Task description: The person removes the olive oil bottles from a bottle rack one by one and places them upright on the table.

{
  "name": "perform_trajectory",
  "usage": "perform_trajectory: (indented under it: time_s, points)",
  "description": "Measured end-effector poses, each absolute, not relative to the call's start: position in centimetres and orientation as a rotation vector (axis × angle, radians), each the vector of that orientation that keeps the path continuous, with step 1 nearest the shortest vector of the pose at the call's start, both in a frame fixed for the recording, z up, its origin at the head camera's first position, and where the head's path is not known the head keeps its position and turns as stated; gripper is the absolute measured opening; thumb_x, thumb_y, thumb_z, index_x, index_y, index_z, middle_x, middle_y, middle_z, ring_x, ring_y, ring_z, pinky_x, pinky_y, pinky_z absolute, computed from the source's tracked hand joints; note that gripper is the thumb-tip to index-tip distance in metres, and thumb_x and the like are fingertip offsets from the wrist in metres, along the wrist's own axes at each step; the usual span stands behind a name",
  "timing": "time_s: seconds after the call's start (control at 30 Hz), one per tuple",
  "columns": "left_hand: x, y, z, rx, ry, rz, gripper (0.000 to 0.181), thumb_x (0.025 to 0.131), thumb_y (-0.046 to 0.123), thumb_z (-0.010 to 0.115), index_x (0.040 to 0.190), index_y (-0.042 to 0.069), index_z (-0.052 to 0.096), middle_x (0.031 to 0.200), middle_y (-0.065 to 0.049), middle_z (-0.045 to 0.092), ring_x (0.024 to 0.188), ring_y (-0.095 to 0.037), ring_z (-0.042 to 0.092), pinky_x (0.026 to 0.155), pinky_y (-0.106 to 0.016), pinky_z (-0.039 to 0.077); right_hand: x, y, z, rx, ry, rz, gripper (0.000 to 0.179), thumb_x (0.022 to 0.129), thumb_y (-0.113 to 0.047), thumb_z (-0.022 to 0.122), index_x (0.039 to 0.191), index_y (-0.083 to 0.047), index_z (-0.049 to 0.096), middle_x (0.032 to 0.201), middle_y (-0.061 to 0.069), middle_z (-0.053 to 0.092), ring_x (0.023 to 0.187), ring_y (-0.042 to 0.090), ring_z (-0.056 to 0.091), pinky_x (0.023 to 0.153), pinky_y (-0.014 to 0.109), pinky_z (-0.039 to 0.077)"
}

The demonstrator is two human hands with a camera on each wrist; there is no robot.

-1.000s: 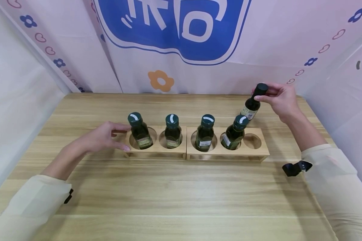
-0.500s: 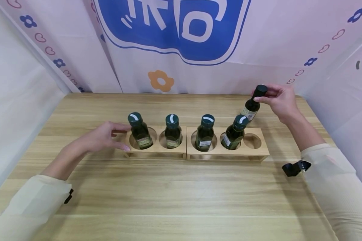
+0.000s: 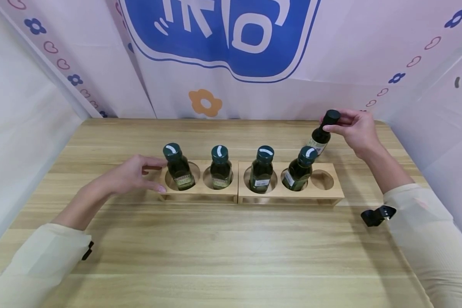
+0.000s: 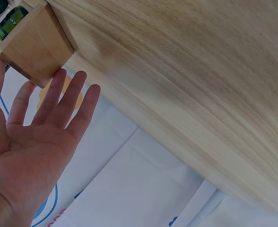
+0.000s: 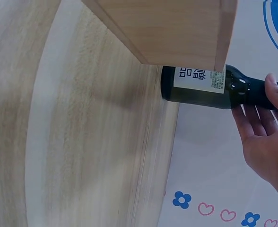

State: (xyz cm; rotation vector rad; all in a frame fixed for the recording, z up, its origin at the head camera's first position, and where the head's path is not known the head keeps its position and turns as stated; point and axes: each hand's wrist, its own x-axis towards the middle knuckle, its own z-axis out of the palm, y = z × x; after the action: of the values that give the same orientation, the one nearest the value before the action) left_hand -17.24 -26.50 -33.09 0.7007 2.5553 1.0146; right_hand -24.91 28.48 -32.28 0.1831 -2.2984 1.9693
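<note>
The worktop bears two racks, between left hand and right hand. The left, fingers relaxed, is at one end; the right pinches a bottle behind them. Four jars stand between the hands.

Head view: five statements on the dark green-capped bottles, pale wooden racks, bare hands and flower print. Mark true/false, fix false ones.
1. Four dark green-capped bottles sit in two pale wooden racks. True.
2. The bare right hand grips a dark long-necked bottle by its upper end. True.
3. That long-necked bottle is on the near side of the racks. False: it is beyond them.
4. The bare left hand holds a bottle. False: it is at the racks' left end.
5. An orange flower print shows on the backdrop. True.
</note>
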Motion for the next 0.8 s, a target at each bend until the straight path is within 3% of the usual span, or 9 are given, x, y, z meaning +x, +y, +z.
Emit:
perform_trajectory:
  time_s: [0.8]
  points:
    - [-17.18, -26.51, -32.86, 0.685, 2.558, 0.98, 0.073, 0.082, 0.009, 0.089, 0.139, -0.018, 0.052, 0.143, -0.037, 0.053, 0.128, -0.056, 0.055, 0.107, -0.069, 0.043, -24.96, 28.59, -32.72, 0.192, -2.277, 2.01, 0.031, 0.087, 0.008, 0.078, 0.111, -0.013, 0.079, 0.093, -0.007, 0.08, 0.091, 0.004, 0.075, 0.084, 0.013, 0.057]
